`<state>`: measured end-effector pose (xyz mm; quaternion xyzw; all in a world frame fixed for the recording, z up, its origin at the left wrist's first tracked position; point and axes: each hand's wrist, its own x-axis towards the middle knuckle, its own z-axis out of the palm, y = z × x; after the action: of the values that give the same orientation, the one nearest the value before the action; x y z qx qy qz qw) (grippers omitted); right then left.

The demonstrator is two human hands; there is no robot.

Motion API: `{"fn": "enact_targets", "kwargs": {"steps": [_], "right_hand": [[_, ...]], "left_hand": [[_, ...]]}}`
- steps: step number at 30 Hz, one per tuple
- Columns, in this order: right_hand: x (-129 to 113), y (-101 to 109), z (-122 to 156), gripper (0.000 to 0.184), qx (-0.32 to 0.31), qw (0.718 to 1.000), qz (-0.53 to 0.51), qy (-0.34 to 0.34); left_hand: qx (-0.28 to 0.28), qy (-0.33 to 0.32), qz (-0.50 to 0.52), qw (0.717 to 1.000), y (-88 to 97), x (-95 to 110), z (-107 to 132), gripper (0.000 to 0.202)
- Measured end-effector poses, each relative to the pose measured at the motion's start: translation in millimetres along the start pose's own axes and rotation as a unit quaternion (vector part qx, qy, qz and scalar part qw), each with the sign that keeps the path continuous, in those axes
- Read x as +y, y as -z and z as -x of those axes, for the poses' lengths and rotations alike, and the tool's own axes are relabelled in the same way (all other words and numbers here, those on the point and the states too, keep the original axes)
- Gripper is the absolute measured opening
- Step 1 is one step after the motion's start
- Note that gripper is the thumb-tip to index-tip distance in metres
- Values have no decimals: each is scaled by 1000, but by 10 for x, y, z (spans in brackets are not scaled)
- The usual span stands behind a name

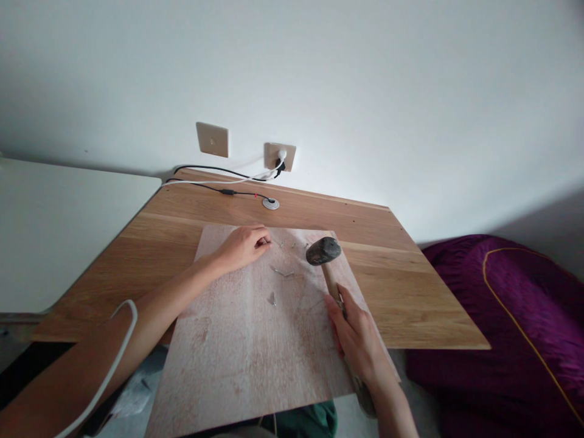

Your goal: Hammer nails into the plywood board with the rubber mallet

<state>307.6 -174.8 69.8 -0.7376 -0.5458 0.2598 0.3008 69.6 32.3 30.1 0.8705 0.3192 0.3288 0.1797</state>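
Observation:
My right hand is wrapped round the handle of a mallet. Its dark, rounded head is raised over the right part of a pale, whitish-brown board. At the board's far left part lies my left hand, fingers curled and closed. Whatever is between those fingertips is too small to make out. Several small nails are on the board beside it: a bright nail in the middle, others further up and close to the mallet head. Whether each stands in the wood or lies loose is hard to tell.
Beneath the board is a wooden desk against a white wall. Cables run along its back to a wall socket and a round grommet. A white surface adjoins at left; a purple cloth-covered thing is at right. A white cord crosses my left arm.

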Motion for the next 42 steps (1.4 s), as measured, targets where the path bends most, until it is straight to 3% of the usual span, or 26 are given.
{"fn": "enact_targets", "kwargs": {"steps": [6,22,33,36,42], "right_hand": [[-26,20,-13,58,-41,998,-5,-40],[9,-6,-8,69,-32,998,-13,-54],[173,-68,0,65,-15,1000,-4,-27],[149,-45,-6,64,-44,999,-4,-32],[56,-14,-38,57,-34,999,-6,-12]], "left_hand": [[-5,-1,4,1000,10,9,-1,13],[-15,-8,12,1000,35,14,-13,13],[-22,-16,18,999,47,-14,-16,15],[-24,-11,24,999,47,-18,-15,14],[-29,2,30,999,62,17,-21,12]]}}
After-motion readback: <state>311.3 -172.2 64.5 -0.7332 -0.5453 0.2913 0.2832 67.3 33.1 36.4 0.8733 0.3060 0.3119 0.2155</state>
